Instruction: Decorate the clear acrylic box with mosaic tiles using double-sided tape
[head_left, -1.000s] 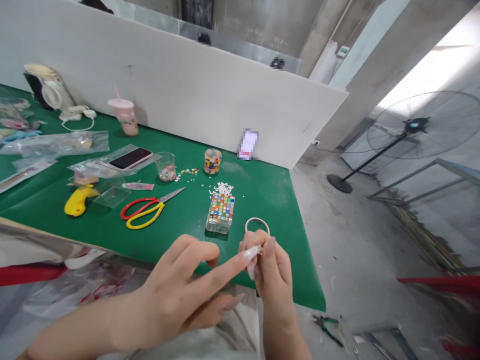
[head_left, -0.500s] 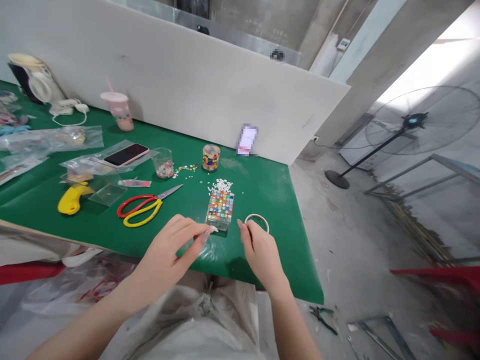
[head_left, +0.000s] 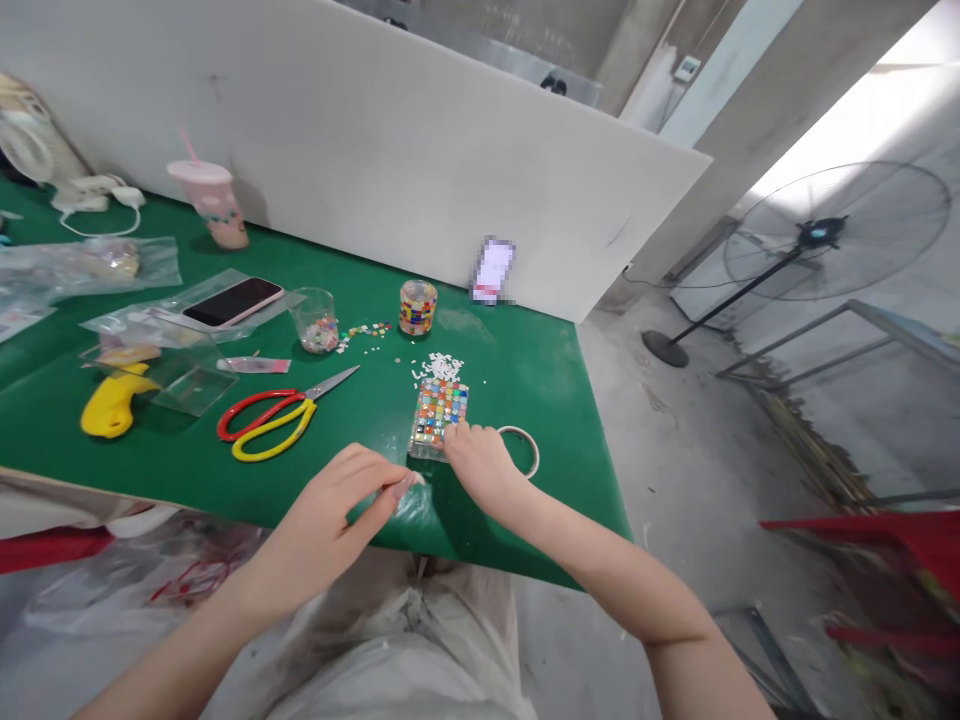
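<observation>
A clear box covered on top with small coloured mosaic tiles lies on the green tabletop. My right hand is closed over its near right corner, its fingertips on the tiled face and partly hidden. To the box's lower left, my left hand is closed in a pinch, with a small white bit at the fingertips that I cannot make out. A narrow white tape roll lies just right of my right hand. Behind the box is a pile of loose white tiles.
Red-and-yellow-handled scissors lie left of the hands. Farther left are a yellow tool, a clear plastic case and a phone. A cup of tiles, a mosaic jar and a pink drink cup stand behind.
My right hand has moved left from beside the tape roll onto the box's near right corner. My left hand keeps its pinch and sits slightly lower. The view has shifted a little.
</observation>
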